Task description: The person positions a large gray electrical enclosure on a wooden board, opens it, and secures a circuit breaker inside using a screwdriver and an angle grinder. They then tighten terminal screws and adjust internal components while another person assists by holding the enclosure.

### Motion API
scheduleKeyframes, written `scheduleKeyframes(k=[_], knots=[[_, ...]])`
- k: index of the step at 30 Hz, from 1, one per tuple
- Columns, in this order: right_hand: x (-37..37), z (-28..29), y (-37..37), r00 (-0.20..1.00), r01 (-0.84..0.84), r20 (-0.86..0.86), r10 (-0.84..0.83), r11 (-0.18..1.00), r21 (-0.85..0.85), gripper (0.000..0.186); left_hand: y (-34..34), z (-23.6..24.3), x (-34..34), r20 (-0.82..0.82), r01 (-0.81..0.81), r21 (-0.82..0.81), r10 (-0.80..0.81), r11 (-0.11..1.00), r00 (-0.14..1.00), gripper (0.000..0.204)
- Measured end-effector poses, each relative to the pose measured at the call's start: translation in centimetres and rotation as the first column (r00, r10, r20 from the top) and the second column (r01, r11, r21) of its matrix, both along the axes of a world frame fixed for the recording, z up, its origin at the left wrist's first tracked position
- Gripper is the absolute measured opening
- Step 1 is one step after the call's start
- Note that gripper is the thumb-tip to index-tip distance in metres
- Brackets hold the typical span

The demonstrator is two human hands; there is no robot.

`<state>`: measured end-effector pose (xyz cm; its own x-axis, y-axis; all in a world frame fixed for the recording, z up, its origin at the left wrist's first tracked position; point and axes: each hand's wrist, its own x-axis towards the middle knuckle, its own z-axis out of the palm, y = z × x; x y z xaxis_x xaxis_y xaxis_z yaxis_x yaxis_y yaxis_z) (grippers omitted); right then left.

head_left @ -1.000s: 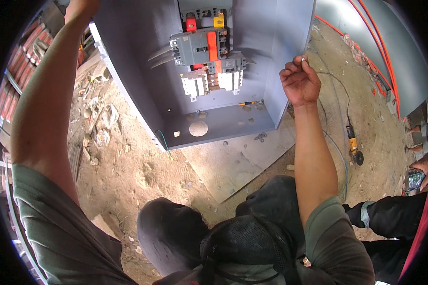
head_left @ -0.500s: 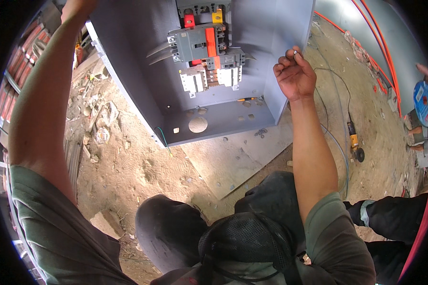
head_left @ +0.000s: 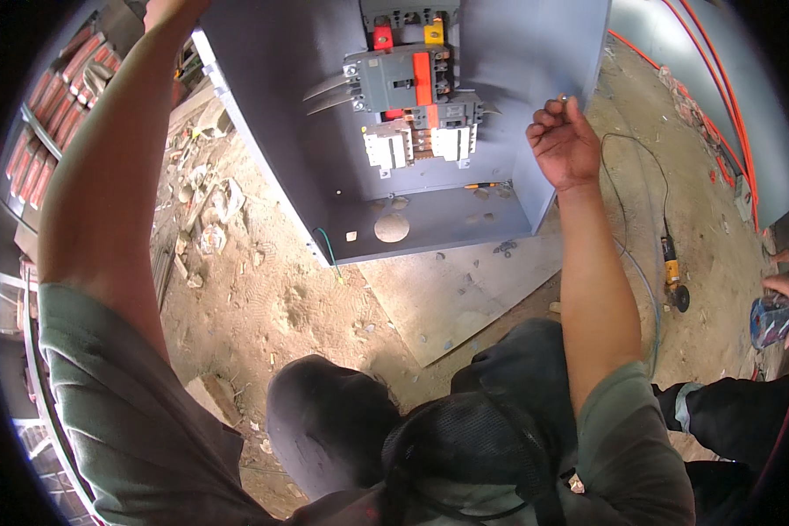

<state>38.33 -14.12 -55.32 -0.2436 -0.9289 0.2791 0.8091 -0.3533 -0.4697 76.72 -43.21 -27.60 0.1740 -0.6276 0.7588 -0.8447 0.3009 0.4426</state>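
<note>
Head view: right hand by cabinet's right edge, seemingly apart.

No text is legible; any markings on the circuit breaker inside the grey metal enclosure are too small.

The sandy dirt floor was unevenly lit, strewn with debris at left; a grey surface showed at upper right.

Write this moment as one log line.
left hand: at picture's top edge, grip unseen; right hand: pinching small piece; grey cabinet: open, breakers inside; angle grinder: on ground
</note>
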Motion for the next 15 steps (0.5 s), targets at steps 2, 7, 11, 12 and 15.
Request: scheduleKeyframes(k=[2,7,11,12,15], knots=[[0.9,-0.2,-1.1,1.0,-0.008,0.014,0.008,1.0,0.021,0.013,-4.6,1.0,4.2,0.196,-0.068,0.104,0.047,0.992,0.979,0.062],[0.6,-1.3,-1.1,0.996,0.074,0.043,-0.081,0.987,0.145,0.017,-4.8,1.0,3.0,0.209,-0.111,0.077,0.093,0.991,0.973,0.062],[0.9,-2.0,-1.3,0.99,0.13,0.021,-0.138,0.962,0.239,0.014,-4.2,1.7,3.4,0.197,-0.081,0.197,0.042,0.977,0.979,0.067],[1.1,-2.1,-1.4,0.989,0.14,0.013,-0.148,0.956,0.258,0.013,-4.5,1.9,3.8,0.209,-0.089,0.204,0.045,0.975,0.977,0.067],[1.7,-2.5,-1.4,0.982,0.186,-0.026,-0.188,0.93,0.317,0.015,-4.4,1.4,3.5,0.152,-0.069,0.167,0.044,0.984,0.987,0.064]])
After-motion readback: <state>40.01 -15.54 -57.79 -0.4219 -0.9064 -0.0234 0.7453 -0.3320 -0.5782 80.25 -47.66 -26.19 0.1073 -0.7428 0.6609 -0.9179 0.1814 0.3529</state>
